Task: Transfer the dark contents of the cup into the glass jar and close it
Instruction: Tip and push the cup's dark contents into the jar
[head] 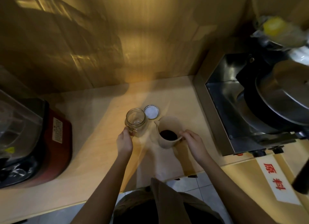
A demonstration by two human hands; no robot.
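Note:
An open, empty glass jar (135, 121) stands upright on the wooden counter (100, 157). My left hand (124, 142) grips its near side. Just behind the jar, the round lid (151, 112) lies flat with its white inside up. To the right stands a beige cup (168, 133) with a spout pointing toward the jar and dark contents (168, 135) at its bottom. My right hand (194, 143) holds the cup by its near right rim, at the handle side. Cup and jar are a small gap apart.
A red blender base (55, 140) with a clear cover stands at the left. A sunken steel well (234, 110) with a pot and lid (282, 98) fills the right. A white label with red characters (275, 178) sticks on the counter front. Wood panelling rises behind.

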